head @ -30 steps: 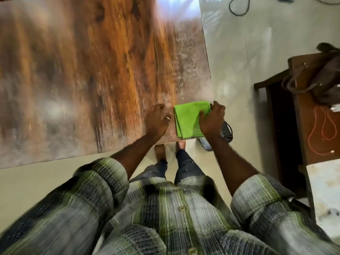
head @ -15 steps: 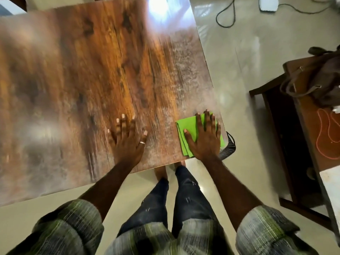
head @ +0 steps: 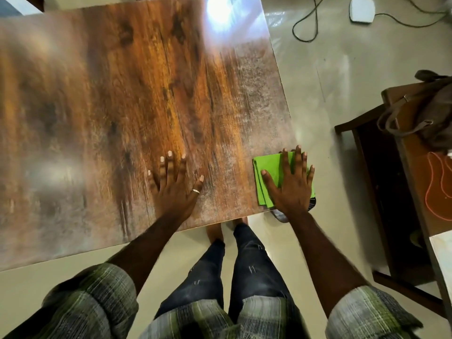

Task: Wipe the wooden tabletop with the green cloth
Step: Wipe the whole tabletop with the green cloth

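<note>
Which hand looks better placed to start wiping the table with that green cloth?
The right hand: it lies flat, fingers spread, on the folded green cloth at the wooden tabletop's near right corner. The left hand rests bare on the wood, apart from the cloth.

Single head-worn wide-angle view, looking steeply down over tabletop (head: 122, 106) near edge; legs (head: 254, 260) at bottom.

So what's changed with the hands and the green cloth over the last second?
The right hand let go of the edge of the green cloth and now lies flat on it, fingers straight. The left hand moved left, away from the cloth, and spread flat on the wooden tabletop. The cloth stayed folded at the table's near right corner.
</note>
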`<state>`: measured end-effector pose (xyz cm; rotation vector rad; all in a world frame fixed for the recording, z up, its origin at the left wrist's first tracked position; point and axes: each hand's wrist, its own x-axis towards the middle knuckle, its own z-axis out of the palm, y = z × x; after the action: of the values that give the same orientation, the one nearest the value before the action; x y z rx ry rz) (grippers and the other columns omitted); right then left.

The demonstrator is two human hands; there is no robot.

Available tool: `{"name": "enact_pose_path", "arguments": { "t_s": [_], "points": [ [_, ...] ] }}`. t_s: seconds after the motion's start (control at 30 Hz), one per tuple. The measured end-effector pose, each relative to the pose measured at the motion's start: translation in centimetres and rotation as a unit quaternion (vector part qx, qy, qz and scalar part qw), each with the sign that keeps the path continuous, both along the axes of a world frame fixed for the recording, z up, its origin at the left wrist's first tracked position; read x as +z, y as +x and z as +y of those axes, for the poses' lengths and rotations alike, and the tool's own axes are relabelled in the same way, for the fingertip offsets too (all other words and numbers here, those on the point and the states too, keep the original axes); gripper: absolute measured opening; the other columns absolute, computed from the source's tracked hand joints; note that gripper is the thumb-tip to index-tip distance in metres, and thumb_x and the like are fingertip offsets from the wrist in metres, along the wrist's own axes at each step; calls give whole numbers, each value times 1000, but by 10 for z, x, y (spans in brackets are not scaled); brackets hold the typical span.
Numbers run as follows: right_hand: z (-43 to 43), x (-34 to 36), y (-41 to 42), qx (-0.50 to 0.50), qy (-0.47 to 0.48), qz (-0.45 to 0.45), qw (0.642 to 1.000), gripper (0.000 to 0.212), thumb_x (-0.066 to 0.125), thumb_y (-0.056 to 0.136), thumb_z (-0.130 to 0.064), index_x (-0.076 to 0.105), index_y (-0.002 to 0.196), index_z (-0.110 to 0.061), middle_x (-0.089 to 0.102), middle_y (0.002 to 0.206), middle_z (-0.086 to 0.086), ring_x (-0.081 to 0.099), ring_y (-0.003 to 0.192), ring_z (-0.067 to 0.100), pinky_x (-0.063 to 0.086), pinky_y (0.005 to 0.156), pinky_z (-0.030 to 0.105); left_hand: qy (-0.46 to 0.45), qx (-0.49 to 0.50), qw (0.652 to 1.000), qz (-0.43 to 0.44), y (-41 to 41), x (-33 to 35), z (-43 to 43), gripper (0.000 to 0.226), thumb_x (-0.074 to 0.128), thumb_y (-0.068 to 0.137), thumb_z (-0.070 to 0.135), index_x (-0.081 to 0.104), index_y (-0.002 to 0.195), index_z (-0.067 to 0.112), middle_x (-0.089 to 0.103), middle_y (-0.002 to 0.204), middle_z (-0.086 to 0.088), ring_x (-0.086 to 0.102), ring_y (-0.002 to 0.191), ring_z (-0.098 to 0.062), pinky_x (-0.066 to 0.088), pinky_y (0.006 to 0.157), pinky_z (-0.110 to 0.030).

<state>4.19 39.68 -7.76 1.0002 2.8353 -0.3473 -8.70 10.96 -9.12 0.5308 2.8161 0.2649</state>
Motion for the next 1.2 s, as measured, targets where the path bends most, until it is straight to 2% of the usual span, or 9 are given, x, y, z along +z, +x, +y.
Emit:
{"name": "enact_pose_path", "arguments": {
  "t_s": [0.27,0.4,0.57,0.7,0.87,0.97,1.1,1.2],
  "points": [
    [-4,-7,0,13,16,0,1000,92,33,95,-82,12,166,-27,-6,174,6,-4,161,29,5,128,58,-3,6,1000,-11,-1,-2,-1,82,29,99,73,-6,163,34,-18,171,2,-17,158,-22,-5,124,-60],
    [-13,-8,-3,13,11,-4,1000,96,29,92,-86,13,166,-27,-5,174,7,-6,161,30,6,127,59,0,6,1000,-6,-1,-2,-1,81,29,100,72,-6,163,35,-17,171,3,-17,158,-21,-6,124,-60],
    [-47,-9,-20,40,1,4,999,99,31,91,-87,16,166,-24,-1,174,12,-3,160,34,7,126,61,2,5,1000,0,-1,-3,-1,77,27,102,68,-3,164,33,-15,172,2,-16,158,-22,-7,124,-60],
    [-88,-8,-38,83,-19,-4,996,100,27,91,-87,13,166,-23,-7,173,14,-9,160,34,3,126,62,-4,-4,1000,14,-1,-6,-3,70,23,104,61,2,164,32,-11,172,0,-15,158,-23,-6,125,-60],
    [-140,-7,-49,124,-36,9,992,97,29,92,-85,21,165,-21,-1,173,15,-3,160,35,5,126,60,1,-6,999,34,-1,-12,-7,63,19,105,48,11,165,30,-1,173,-2,-5,160,-24,5,124,-62],
    [-143,-8,-50,118,-37,14,992,95,29,94,-84,21,165,-21,0,173,14,-1,160,34,5,126,60,4,-7,999,44,-1,-13,-7,61,22,106,43,12,165,28,0,173,-2,-5,160,-24,6,125,-62],
    [-139,-7,-51,142,-31,6,989,93,25,95,-82,16,166,-23,0,173,14,-4,160,33,1,127,58,5,-8,999,42,-1,-15,-8,62,23,106,44,13,165,27,0,173,-3,-6,160,-23,5,125,-62],
    [-137,-6,-51,171,-42,11,984,85,26,98,-79,20,165,-28,2,174,8,-5,161,29,3,127,58,12,-18,999,34,-3,-13,-10,63,18,106,49,14,164,27,1,173,-2,-4,160,-24,5,125,-62]
  ]
}}
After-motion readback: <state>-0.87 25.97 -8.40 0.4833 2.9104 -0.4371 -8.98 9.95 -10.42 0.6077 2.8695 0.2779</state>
